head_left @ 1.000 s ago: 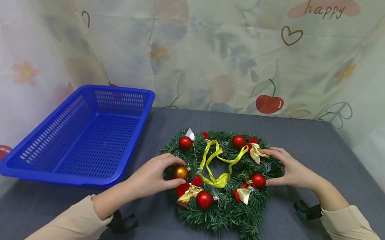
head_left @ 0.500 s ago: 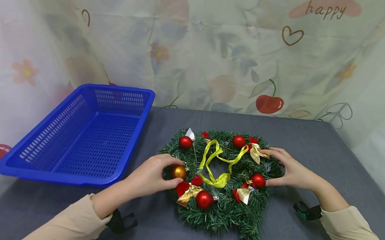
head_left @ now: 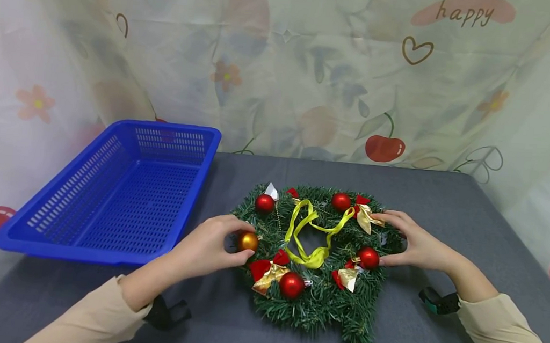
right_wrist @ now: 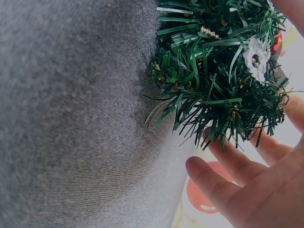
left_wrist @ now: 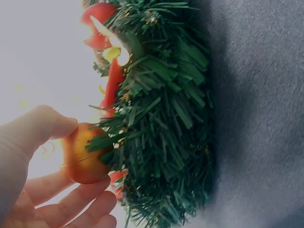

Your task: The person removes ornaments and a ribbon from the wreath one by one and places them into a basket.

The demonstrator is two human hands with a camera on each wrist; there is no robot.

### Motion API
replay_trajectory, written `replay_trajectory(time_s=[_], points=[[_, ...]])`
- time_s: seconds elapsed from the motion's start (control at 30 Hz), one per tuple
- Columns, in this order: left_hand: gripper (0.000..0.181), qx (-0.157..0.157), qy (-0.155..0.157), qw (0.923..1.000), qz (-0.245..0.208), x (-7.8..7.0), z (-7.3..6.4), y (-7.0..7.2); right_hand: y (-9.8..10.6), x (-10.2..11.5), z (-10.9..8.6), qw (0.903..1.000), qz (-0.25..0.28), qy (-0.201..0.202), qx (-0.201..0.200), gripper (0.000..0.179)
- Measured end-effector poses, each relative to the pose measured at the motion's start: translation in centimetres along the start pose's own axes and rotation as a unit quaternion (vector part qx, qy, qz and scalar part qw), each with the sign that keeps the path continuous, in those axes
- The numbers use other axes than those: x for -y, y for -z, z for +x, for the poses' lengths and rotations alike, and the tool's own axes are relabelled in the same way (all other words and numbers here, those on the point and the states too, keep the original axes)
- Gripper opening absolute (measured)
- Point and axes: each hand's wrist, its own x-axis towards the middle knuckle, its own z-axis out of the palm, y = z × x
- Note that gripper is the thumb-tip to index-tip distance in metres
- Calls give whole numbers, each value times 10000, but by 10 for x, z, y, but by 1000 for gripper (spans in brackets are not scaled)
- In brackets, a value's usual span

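A green Christmas wreath (head_left: 312, 312) lies on the grey table, decorated with several red balls, red and gold bows and a loose yellow ribbon (head_left: 315, 259) at its centre. At its left side my left hand (head_left: 201, 246) pinches a gold ball ornament (head_left: 247, 241) between thumb and fingers. In the left wrist view the gold ball (left_wrist: 84, 154) is held against the green needles. My right hand (head_left: 419, 246) holds the wreath's right edge, its thumb by a red ball (head_left: 369, 258) and a finger at a gold bow (head_left: 367, 219). Needles partly hide its fingertips in the right wrist view.
A blue perforated plastic basket (head_left: 195, 197) stands at the table's left, just beyond my left forearm. A patterned curtain (head_left: 282, 75) hangs behind the table (head_left: 428, 194) and along both sides. Each wrist wears a dark camera mount.
My left hand has shifted slightly left, bringing the gold ball out toward the wreath's left edge. The right hand and the rest of the wreath stay nearly still.
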Motion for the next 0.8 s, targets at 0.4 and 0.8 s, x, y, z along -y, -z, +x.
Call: replay_trajectory(time_s=[0.4, 0.8], points=[[34, 66, 141, 9999, -60, 2, -2, 7, 0, 0, 0, 10000, -18, -31, 18, 81], [35, 103, 223, 9997, -55, 2, -2, 13, 1, 0, 1, 10000, -7, -38, 40, 81]])
